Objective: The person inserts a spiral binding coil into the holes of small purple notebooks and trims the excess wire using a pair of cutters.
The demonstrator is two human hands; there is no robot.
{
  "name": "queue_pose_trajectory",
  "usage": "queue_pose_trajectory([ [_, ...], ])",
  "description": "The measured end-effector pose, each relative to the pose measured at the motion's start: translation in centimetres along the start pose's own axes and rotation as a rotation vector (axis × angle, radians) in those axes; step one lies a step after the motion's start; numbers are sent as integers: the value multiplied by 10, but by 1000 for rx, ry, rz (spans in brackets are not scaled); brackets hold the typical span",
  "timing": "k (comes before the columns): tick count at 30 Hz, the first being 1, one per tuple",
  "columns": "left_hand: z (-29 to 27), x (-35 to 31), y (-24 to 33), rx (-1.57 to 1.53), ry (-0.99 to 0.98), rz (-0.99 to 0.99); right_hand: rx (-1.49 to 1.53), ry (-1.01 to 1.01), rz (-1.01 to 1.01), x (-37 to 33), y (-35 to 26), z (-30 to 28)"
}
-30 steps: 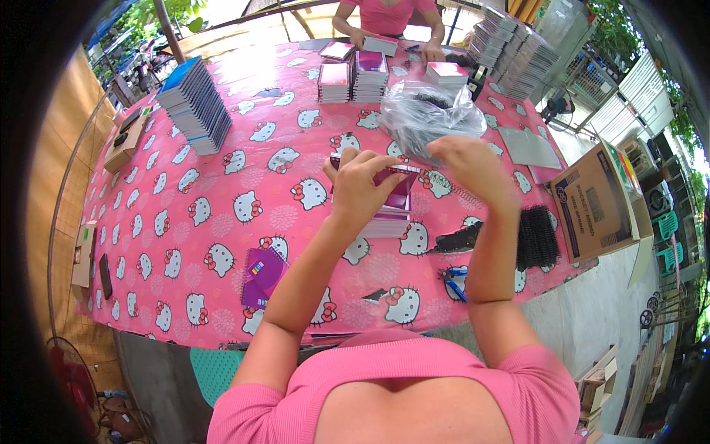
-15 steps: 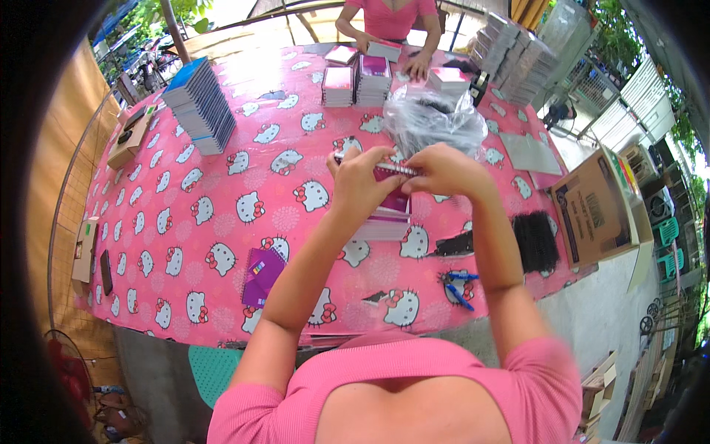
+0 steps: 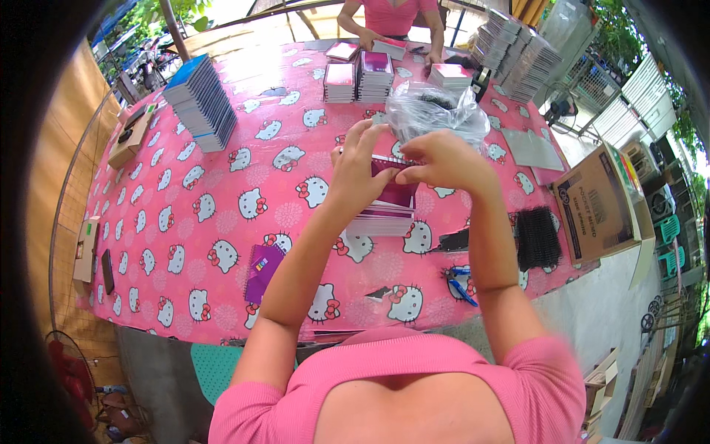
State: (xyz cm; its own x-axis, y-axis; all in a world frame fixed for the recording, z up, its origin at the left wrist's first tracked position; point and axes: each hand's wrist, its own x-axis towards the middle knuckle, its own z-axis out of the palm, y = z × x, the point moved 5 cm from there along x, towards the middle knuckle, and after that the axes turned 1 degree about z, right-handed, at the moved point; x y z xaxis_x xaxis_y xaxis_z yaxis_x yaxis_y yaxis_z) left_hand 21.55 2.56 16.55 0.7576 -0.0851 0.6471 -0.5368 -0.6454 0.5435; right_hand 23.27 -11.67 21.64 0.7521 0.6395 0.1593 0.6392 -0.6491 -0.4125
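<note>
Over a low stack of small purple-covered notepads (image 3: 381,225), both hands are on one purple notepad (image 3: 398,194). Its far edge shows a row of binding holes or coils, too small to make out. My left hand (image 3: 356,169) grips its left side, thumb across the cover and fingers raised beyond the far edge. At the right end of that edge, my right hand (image 3: 447,164) is closed in a pinch, its fingertips against the notepad. Just beyond my right hand lies a clear plastic bag (image 3: 436,122) with dark contents.
Blue-handled pliers (image 3: 460,287), black binding coils (image 3: 538,238) and a cardboard box (image 3: 599,207) are to the right. Purple notebooks (image 3: 264,270) lie near left; a tall blue-topped stack (image 3: 200,103) stands far left. Across the table, a person (image 3: 392,22) handles notepads beside more stacks (image 3: 375,78).
My left fingers have lifted and straightened, and the notepad now lies flatter over the stack. My right hand stays at its far edge. The person opposite has drawn one hand back.
</note>
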Motion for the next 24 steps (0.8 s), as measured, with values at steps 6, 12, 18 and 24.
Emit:
queue_pose_trajectory([
  [6,2,8,-2,-60,-33,58,-201,-209,29,17,10,17],
  [12,2,11,-9,-351,-81,-99,-224,-285,70,30,5,33],
  [18,2,-14,-37,-429,80,-329,-119,-180,102,25,-5,20],
  [24,5,-25,-46,-832,136,-451,-172,-67,-10,16,-18,12],
])
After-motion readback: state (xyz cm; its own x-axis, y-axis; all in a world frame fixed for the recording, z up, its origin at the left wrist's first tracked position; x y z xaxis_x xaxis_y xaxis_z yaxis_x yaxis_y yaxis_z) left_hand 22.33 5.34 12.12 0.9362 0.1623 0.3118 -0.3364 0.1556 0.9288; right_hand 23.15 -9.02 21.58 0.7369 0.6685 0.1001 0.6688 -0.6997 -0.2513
